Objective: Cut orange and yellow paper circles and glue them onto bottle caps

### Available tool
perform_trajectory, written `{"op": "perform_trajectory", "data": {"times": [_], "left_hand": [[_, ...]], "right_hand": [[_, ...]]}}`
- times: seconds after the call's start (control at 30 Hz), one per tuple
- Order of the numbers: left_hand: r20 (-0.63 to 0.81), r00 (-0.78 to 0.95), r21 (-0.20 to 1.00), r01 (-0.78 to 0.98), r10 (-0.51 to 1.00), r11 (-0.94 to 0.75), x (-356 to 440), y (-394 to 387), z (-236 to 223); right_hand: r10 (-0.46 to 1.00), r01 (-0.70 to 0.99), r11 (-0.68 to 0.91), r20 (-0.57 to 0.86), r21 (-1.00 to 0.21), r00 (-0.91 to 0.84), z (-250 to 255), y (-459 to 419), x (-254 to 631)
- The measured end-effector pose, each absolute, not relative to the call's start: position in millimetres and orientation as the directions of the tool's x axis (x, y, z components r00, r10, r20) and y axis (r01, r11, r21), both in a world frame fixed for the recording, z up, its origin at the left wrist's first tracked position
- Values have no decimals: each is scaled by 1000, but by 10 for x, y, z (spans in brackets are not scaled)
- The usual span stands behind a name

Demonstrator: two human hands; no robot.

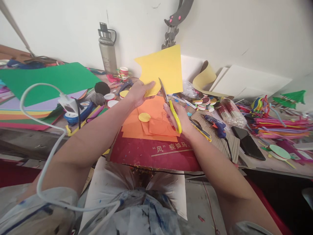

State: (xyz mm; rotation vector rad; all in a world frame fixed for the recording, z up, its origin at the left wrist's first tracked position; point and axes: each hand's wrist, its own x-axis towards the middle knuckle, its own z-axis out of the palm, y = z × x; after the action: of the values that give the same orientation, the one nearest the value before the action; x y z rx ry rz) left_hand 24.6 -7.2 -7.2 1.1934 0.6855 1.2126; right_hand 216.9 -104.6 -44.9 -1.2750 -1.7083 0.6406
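Observation:
My left hand (140, 92) pinches the lower left part of a yellow sheet of paper (163, 67), holding it up above the table. The sheet has a curved notch on its left side. In my right hand (179, 114) are yellow-handled scissors (175, 116), their blades pointing up against the sheet's lower edge, close to my left fingers. Beneath my hands lie orange sheets of paper (133, 122) and a small yellow paper disc (144, 117). They rest on a dark red board (137, 153) with printed characters.
A grey bottle (108, 54) stands by the wall. To the right lie a blue glue gun (218, 127), a black phone (248, 143) and bundled pipe cleaners (278, 125). Green paper (53, 80) covers the left side. A white cable (52, 153) loops over my left arm.

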Motion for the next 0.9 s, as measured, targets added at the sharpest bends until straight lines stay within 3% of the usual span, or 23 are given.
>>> {"op": "perform_trajectory", "data": {"times": [0.9], "left_hand": [[155, 404, 975, -207, 902, -74, 77, 67, -53]], "right_hand": [[941, 519, 325, 328, -791, -89, -433, -1095, 2139]]}}
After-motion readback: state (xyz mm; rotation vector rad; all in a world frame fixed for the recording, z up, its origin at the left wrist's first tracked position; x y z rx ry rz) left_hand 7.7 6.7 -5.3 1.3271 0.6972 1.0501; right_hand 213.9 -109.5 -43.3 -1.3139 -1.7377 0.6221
